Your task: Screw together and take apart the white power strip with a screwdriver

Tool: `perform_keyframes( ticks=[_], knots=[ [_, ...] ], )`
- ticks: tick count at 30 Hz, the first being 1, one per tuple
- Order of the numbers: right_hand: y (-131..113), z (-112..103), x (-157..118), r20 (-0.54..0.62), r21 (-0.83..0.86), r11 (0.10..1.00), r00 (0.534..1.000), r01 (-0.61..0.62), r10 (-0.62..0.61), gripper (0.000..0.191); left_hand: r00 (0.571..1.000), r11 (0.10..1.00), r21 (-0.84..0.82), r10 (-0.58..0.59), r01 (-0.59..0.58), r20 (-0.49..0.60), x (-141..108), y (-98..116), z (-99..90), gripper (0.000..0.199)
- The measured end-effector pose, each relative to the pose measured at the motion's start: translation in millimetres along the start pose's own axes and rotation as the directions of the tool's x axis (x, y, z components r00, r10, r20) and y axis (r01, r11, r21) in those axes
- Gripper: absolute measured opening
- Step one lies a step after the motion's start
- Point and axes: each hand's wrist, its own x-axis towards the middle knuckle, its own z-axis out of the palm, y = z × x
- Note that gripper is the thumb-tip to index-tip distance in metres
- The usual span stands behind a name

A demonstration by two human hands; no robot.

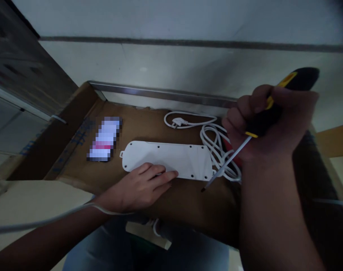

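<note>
Your right hand point(269, 120) closes its grip in a full fist around a black-and-yellow screwdriver point(273, 109), with the handle rising past your knuckles and the steel shaft slanting down and left. Your left hand point(139, 188) lies open and flat, its fingers resting on the lower edge of a white power strip point(166, 154), so its grip is pressing rather than closed on anything.

The strip lies back side up on a sheet of brown cardboard point(171, 203), with its long axis running nearly level across your view. Small dark screw holes point(192, 175) dot its back. From the grip, the strip lies down and to the left, and the screwdriver's tip point(202, 189) sits just beside its lower right corner, apart from it as far as this view shows. Your left hand touches the strip; your right hand is nearer its cord end.

A white cord point(216, 150) loops in loose coils beyond that end, running to a white plug point(178, 122). A red object point(233, 158) shows behind the coils, too hidden to name. No brand or label shows on the strip. Blue printing point(81, 137) on the cardboard is unreadable, and a packet point(103, 139) is too blurred to read.
</note>
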Motion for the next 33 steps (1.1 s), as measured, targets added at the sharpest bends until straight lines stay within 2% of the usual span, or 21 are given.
perform_keyframes(
  ticks=[5,8,14,22,27,33],
  knots=[
    [0.2,4.9,-0.8,-0.015,-0.009,1.0,1.0,0.006,-0.006,0.062,0.994,0.997,0.027,0.074,-0.076,0.075,4.7,1.4,-1.3,0.021],
    [-0.3,5.5,-0.1,-0.02,-0.003,1.0,1.0,-0.021,0.021,0.063,0.99,0.994,0.038,0.099,-0.103,0.102,3.2,2.7,-4.5,0.024],
    [-1.5,6.0,-2.2,-0.028,0.005,0.999,0.999,-0.045,0.045,0.063,0.989,0.999,0.018,0.042,-0.045,0.143,-3.1,9.1,-6.8,0.027],
    [2.4,4.4,-2.7,-0.029,0.016,1.0,0.999,-0.023,0.024,0.059,0.988,0.997,0.018,0.069,-0.072,0.138,2.8,22.8,1.2,0.015],
    [1.1,3.3,-0.5,-0.048,0.025,1.0,0.999,-0.017,0.018,0.066,0.981,0.994,-0.005,0.11,-0.11,0.16,7.7,24.7,2.9,0.01],
    [1.0,2.9,-2.6,-0.044,0.015,0.999,0.998,-0.046,0.047,0.067,0.987,0.999,-0.037,0.031,-0.026,0.16,14.8,31.0,7.3,0.014]
  ],
)
